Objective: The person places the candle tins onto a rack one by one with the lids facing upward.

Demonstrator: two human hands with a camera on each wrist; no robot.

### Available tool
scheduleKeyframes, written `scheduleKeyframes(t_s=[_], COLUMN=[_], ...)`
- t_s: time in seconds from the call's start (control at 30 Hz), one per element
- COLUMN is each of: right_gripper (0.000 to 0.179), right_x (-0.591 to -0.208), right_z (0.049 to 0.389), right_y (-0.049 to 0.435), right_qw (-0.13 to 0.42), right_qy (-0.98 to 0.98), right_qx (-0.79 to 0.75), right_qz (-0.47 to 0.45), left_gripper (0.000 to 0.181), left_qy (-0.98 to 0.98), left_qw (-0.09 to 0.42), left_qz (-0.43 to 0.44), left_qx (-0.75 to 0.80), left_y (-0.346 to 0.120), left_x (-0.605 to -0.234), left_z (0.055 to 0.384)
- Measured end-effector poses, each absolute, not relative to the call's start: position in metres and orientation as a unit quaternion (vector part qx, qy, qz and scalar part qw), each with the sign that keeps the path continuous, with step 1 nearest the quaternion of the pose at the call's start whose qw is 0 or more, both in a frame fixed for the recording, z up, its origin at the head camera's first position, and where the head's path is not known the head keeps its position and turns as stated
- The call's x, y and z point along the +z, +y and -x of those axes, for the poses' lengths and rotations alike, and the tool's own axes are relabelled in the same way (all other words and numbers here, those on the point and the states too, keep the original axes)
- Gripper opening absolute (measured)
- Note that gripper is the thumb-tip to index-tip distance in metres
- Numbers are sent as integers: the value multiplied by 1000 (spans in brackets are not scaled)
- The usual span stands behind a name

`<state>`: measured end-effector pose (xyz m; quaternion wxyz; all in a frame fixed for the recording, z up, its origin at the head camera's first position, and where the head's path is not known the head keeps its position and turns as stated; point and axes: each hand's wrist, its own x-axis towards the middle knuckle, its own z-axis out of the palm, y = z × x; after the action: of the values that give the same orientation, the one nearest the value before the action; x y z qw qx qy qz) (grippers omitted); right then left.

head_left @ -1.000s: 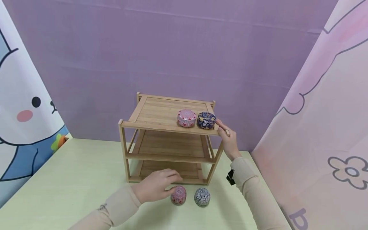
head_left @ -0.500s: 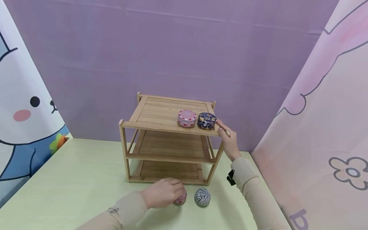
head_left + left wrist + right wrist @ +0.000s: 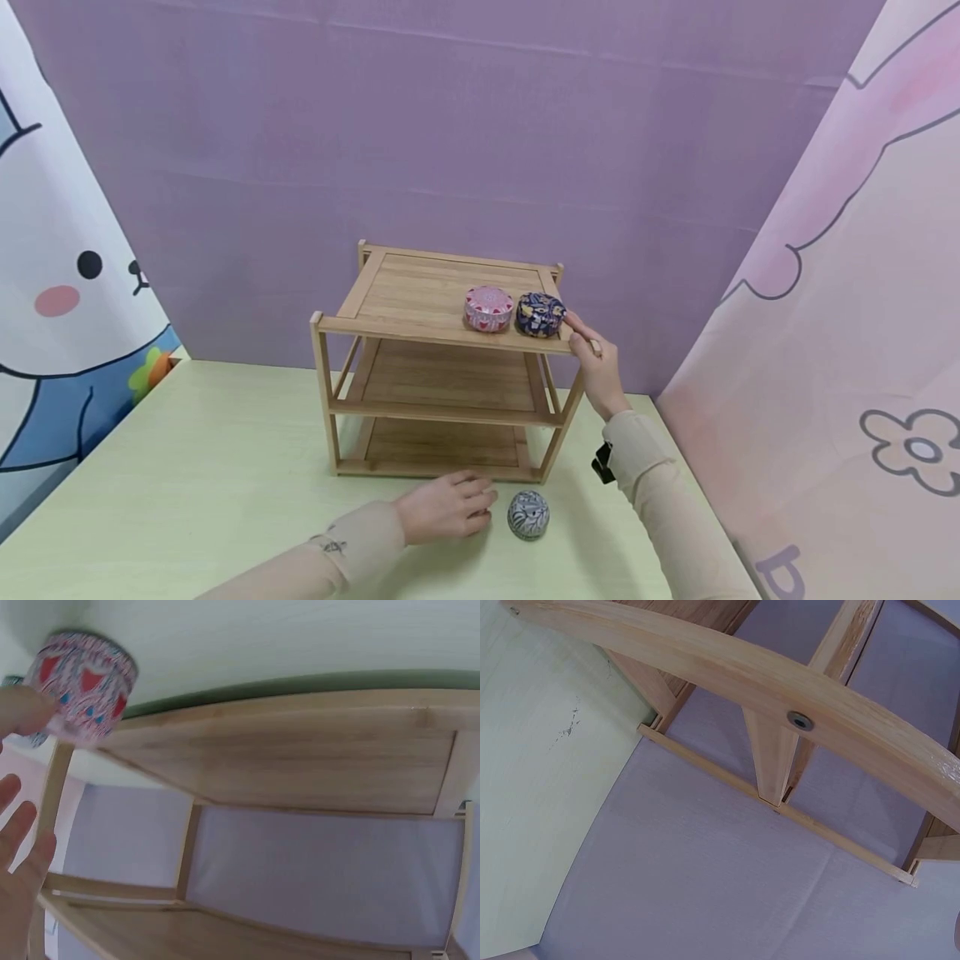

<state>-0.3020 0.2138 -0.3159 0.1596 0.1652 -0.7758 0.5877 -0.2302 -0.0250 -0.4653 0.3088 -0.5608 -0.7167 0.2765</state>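
Note:
In the head view my left hand (image 3: 447, 507) is low over the table, its back hiding a round tin. The left wrist view shows this pink tin (image 3: 82, 686) with red hearts, my thumb (image 3: 26, 711) overlapping its side and the other fingers spread apart from it. My right hand (image 3: 600, 371) holds the front right corner of the three-tier wooden shelf (image 3: 420, 292), fingertips close to a navy patterned tin (image 3: 540, 315) on the top tier. A second pink tin (image 3: 488, 309) sits beside the navy one. The right wrist view shows mainly the shelf's side frame (image 3: 802, 720).
A grey-white patterned tin (image 3: 528, 515) stands on the pale green table (image 3: 187, 483), right of my left hand. Behind the shelf rises a purple backdrop (image 3: 480, 125). Printed cartoon panels flank the table on the left (image 3: 67, 350) and right (image 3: 825, 375).
My left hand has moved right and come over the pink tin on the table, which the head view no longer shows. My right hand and the tins on the shelf stay put.

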Motion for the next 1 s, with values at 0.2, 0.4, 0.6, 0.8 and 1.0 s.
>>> scheduleKeyframes(t_s=[0.2,0.4,0.6,0.8,1.0], right_gripper=[40,40,41,41,41], right_x=[-316,-316,-315,-314,-314], right_z=[302,302,301,300,300], right_y=[214,214,213,213,212], right_qw=[159,162,164,163,167], right_qy=[-773,-774,-776,-779,-775], right_qx=[592,590,586,582,586], right_qz=[-165,-163,-166,-168,-169], left_gripper=[27,27,30,30,29], left_qy=[-716,-718,-720,-719,-724], left_qw=[288,282,279,272,262], left_qz=[557,553,552,550,547], left_qx=[307,316,314,326,329], left_y=[-21,-18,-17,-14,-12], left_x=[-480,-493,-503,-507,-507], left_z=[238,244,249,251,251])
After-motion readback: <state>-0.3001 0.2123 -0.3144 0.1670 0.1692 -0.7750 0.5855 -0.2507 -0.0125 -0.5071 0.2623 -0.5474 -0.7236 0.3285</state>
